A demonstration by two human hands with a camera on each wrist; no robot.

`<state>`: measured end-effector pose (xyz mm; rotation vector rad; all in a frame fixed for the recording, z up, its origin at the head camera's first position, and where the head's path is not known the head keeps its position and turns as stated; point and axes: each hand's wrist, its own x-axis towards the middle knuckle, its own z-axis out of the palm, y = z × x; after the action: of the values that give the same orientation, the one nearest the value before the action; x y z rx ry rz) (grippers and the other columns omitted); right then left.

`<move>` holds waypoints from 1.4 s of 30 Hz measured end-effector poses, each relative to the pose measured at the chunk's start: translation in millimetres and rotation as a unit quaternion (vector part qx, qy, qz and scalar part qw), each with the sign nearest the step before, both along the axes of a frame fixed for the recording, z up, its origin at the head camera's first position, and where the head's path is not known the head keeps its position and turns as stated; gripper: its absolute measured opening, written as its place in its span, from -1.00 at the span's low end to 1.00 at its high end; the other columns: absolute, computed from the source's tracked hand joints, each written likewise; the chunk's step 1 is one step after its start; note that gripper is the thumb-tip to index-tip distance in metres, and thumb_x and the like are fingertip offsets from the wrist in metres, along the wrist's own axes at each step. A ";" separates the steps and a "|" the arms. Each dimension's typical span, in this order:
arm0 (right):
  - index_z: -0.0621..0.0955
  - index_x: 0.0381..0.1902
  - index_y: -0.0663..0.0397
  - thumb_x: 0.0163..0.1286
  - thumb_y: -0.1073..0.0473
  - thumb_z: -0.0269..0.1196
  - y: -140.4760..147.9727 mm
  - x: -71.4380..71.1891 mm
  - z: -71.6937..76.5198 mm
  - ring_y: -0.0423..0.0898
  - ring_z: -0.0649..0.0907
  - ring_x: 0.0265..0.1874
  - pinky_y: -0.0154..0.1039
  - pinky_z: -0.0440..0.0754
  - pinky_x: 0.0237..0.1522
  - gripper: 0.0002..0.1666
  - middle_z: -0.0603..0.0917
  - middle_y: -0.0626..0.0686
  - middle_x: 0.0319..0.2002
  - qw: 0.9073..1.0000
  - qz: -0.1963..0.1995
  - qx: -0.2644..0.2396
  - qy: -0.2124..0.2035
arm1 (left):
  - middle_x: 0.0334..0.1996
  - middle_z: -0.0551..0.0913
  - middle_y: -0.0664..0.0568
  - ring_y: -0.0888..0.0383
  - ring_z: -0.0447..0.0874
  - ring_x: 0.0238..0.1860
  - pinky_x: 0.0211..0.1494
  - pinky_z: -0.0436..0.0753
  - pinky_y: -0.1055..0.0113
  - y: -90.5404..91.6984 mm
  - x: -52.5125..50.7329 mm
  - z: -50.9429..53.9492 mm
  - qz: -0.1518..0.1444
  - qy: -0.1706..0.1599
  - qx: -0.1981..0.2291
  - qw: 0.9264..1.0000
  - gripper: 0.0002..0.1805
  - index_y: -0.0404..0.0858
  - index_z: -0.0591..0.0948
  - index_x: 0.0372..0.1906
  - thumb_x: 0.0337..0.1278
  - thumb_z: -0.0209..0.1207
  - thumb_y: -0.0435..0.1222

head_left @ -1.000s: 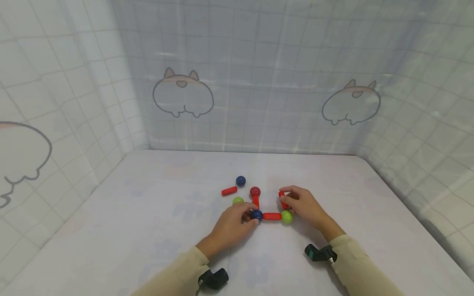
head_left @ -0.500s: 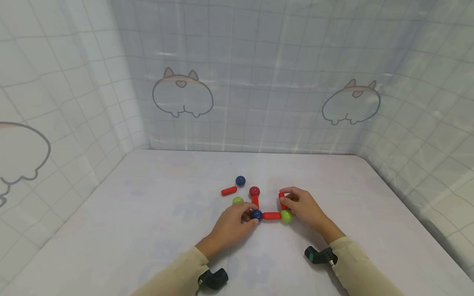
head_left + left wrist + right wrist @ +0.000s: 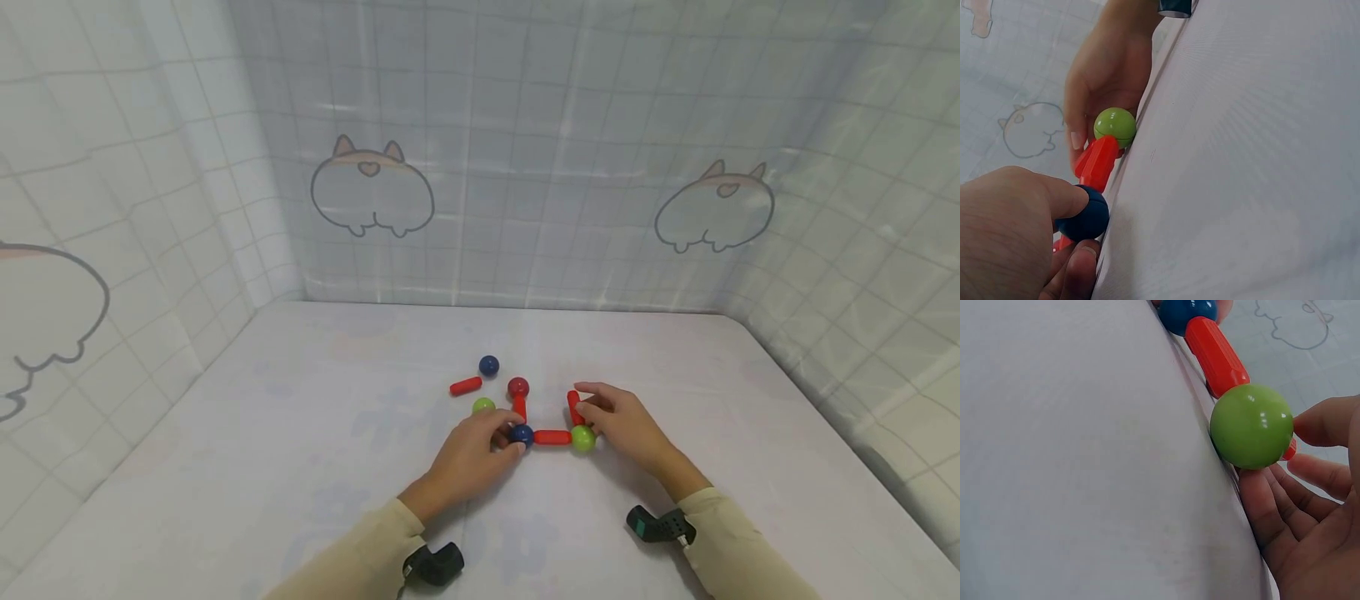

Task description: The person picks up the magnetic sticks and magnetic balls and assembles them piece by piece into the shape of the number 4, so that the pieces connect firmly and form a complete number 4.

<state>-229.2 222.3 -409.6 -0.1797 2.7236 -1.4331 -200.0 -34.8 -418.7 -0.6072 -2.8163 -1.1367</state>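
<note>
On the desk (image 3: 337, 483), the left hand (image 3: 467, 457) pinches a blue ball (image 3: 522, 434); the right hand (image 3: 628, 425) is at a red rod (image 3: 573, 406), whether grasping it, I cannot tell.

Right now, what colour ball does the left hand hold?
A blue ball, clearest in left wrist view.

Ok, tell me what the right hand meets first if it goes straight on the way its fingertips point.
Past the red rod it pinches, the right hand would probably meet the red ball first, going leftward, though heights are hard to judge.
</note>
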 end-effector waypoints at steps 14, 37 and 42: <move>0.58 0.28 -0.08 0.46 0.09 0.25 8.1 16.5 -1.3 -0.03 0.64 -0.08 -0.07 0.64 0.03 -0.55 0.65 0.09 0.11 1.000 0.020 -0.005 0.018 | -0.20 0.59 0.25 0.28 0.53 -0.22 -0.10 0.61 0.37 0.8 2.7 0.9 0.003 0.003 -0.002 1.000 -0.62 -0.04 0.63 0.14 0.24 0.33 -0.14; 0.54 0.32 0.05 0.28 0.16 0.40 18.2 27.6 -2.0 0.00 0.62 0.05 -0.05 0.62 0.11 -0.36 0.61 0.07 0.18 0.995 0.098 0.015 0.017 | -0.18 0.60 0.21 0.26 0.53 -0.20 -0.09 0.62 0.36 5.7 7.0 -2.4 0.009 0.007 0.011 1.000 -0.61 -0.08 0.63 0.15 0.23 0.33 -0.17; 0.58 0.29 -0.01 0.34 0.11 0.37 18.3 28.1 -3.7 0.01 0.61 0.08 -0.05 0.60 0.12 -0.44 0.58 0.06 0.22 0.992 0.124 0.002 0.024 | -0.15 0.60 0.22 0.26 0.53 -0.17 -0.08 0.62 0.36 1.9 7.4 -4.3 0.013 0.010 0.020 1.000 -0.62 -0.08 0.63 0.15 0.24 0.32 -0.18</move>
<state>-201.1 240.6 -413.2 -0.5390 2.6256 -1.3683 -192.6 -32.9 -423.0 -0.5737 -2.7702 -1.1720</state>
